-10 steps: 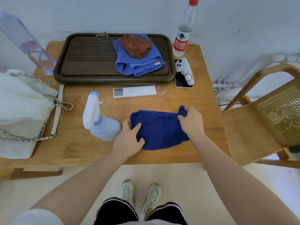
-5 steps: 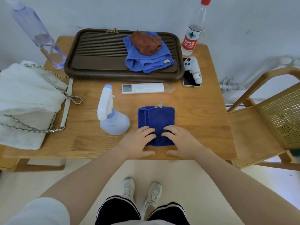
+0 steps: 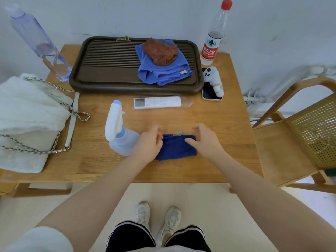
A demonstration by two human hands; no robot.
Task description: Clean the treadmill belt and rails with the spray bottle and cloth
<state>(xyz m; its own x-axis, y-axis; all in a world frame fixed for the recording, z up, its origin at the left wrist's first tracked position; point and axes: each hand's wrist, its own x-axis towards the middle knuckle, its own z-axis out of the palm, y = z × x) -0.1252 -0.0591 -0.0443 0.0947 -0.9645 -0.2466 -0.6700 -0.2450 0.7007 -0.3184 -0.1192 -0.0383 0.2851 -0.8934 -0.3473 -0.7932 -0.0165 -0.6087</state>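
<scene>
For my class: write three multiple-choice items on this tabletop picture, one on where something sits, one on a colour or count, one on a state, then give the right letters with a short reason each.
1. Where is the spray bottle?
A. On the tray
B. On the table, beside the left hand
C. On the chair

2. How many cloths lie on the tray?
A. Two
B. None
C. Four

3. What state is the dark blue cloth in?
A. Hanging off the table edge
B. Stuffed into the bag
C. Folded small on the table, between both hands

Answers:
1 B: it stands on the table next to the left hand.
2 A: a brown cloth lies on a lighter blue cloth.
3 C: the left hand and right hand are at its two ends.
</scene>
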